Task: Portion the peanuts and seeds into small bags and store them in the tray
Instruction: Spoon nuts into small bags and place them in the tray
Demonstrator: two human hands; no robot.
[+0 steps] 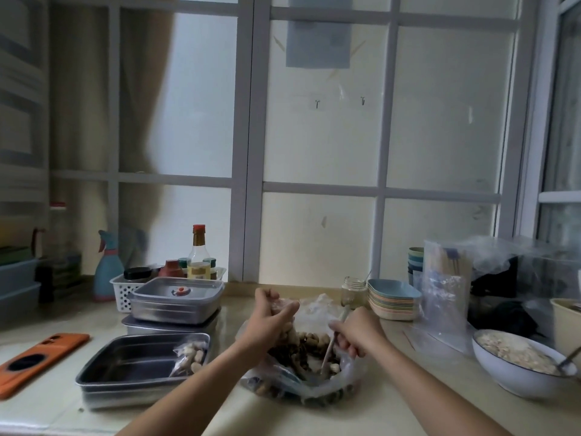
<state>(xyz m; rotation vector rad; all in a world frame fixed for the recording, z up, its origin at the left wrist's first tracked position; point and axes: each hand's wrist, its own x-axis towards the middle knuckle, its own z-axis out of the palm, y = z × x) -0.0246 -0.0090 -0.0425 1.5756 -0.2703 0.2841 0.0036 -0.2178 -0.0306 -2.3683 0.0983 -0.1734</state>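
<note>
Tray [103,369] left of peanut bag [314,382], filled small bag [190,357] inside; bowl [503,379] right; lidded containers [176,305] behind tray.

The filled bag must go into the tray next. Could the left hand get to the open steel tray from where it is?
Probably yes. The left hand, gripping a small clear bag, is just right of the open steel tray, whose top is uncovered, with nothing standing between them.

Head view, facing window, counter [393,413] close below

Orange phone case [41,360], silver steel tray [125,382], brown peanuts [309,339], pastel-striped stacked plates [393,302], white bowl [509,377].
</note>
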